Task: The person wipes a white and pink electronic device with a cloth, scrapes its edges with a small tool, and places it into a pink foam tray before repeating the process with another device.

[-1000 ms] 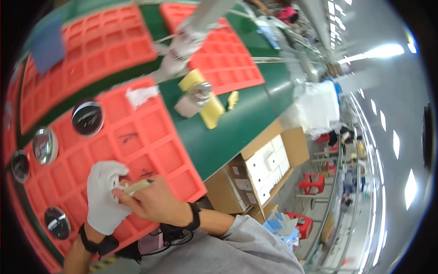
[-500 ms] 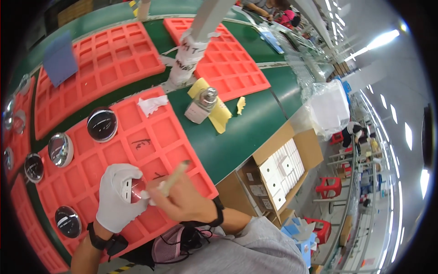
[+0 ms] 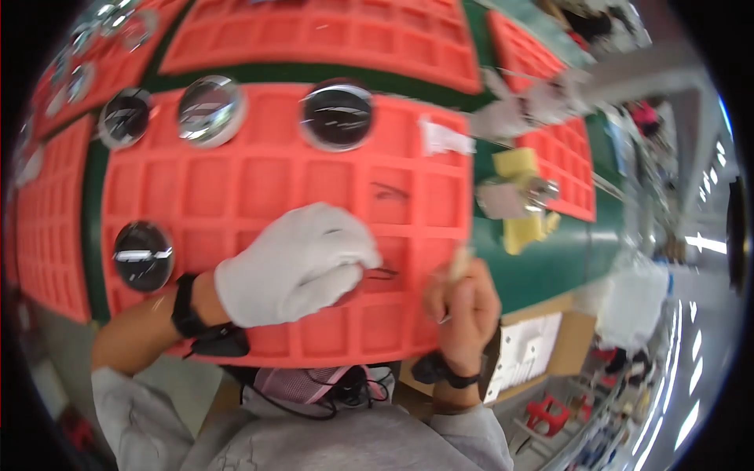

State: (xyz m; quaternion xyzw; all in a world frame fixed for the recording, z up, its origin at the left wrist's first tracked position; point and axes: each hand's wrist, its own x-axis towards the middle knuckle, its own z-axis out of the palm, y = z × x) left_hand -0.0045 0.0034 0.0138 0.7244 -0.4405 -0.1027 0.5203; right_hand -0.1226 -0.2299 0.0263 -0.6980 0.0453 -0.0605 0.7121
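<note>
My left hand (image 3: 302, 263), in a white glove, is closed above the red compartmented tray (image 3: 267, 180). Its curled fingers almost entirely hide the glossy clear dome-shaped piece that shows in it in the earlier frame. My bare right hand (image 3: 463, 306), blurred, grips a pale stick-like tool (image 3: 459, 263) over the tray's right edge, apart from the left hand. Along the tray's far side sit a dark glossy dome (image 3: 338, 115), a mirror-like dome (image 3: 210, 111) and another dark dome (image 3: 126, 118). One more dark dome (image 3: 144, 256) lies left of my gloved hand.
A bottle with a metal top (image 3: 503, 200) stands by yellow cloth (image 3: 516, 162) on the green table (image 3: 542, 263). White crumpled tissue (image 3: 445, 137) lies at the tray's corner, near a wrapped post (image 3: 542, 102). An open carton (image 3: 569, 345) with white boxes stands right.
My head has turned, so the scene is rotated. My right hand has moved away from the left, still holding the pale tool. The left hand now covers the dome-shaped piece.
</note>
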